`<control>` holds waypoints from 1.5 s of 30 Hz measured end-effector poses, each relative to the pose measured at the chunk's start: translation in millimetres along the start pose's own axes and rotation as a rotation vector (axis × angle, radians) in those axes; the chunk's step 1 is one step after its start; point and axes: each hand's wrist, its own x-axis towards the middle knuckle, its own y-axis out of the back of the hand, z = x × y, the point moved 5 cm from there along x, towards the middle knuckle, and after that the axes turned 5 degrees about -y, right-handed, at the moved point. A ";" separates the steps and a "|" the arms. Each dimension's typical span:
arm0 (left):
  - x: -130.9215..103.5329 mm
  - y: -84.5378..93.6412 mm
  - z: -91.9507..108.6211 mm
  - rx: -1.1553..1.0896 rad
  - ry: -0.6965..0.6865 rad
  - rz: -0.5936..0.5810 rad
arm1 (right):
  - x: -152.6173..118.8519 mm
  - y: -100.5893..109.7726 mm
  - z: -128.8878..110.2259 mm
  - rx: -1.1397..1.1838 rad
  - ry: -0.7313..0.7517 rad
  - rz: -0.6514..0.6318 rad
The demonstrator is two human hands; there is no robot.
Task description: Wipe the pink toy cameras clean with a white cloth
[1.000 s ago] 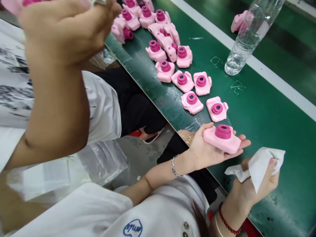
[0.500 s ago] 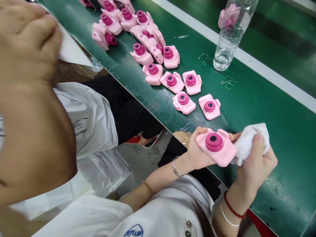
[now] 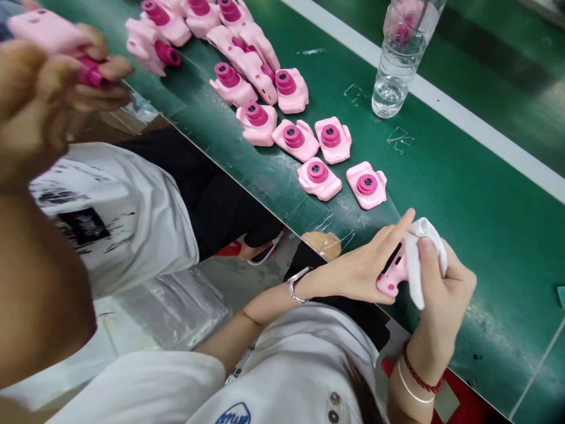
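My left hand is closed round a pink toy camera, which is turned on edge so that a narrow side with a dark slot and buttons shows. Its lens is out of sight. In my right hand a folded white cloth is pinched between thumb and fingers, and it lies against the camera's far side. Both hands are over the near edge of the green table. Closest to them on the table is another pink toy camera, lens up.
Several more pink toy cameras spread up the green table to the far left. A clear water bottle stands near a pale strip. At left a co-worker's hands hold a pink camera.
My left hand has rolled the toy camera from lens up onto its edge. The cloth has shifted slightly left with my right hand. The co-worker's hands now show a camera.
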 end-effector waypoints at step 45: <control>34.7 7.0 -18.0 -0.800 0.396 0.383 | -36.1 7.2 -3.9 -0.160 0.612 0.371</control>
